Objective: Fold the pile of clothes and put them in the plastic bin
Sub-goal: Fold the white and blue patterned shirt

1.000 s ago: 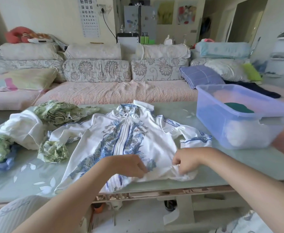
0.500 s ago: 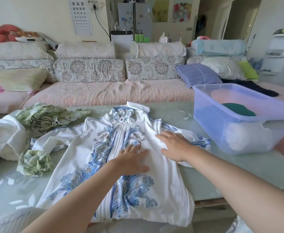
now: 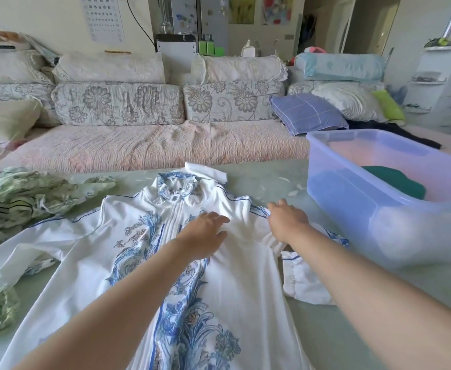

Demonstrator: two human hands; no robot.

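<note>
The white jacket lies spread on the worktop beside the plastic bin, being smoothed. The left hand and right hand press it flat, each grip apart. The next move is probably to fold the bin-side sleeve inward.

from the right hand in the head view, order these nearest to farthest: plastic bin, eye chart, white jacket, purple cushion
1. white jacket: directly under the right hand.
2. plastic bin: on the table, to the hand's right.
3. purple cushion: on the sofa beyond the table.
4. eye chart: on the back wall, far left.
</note>
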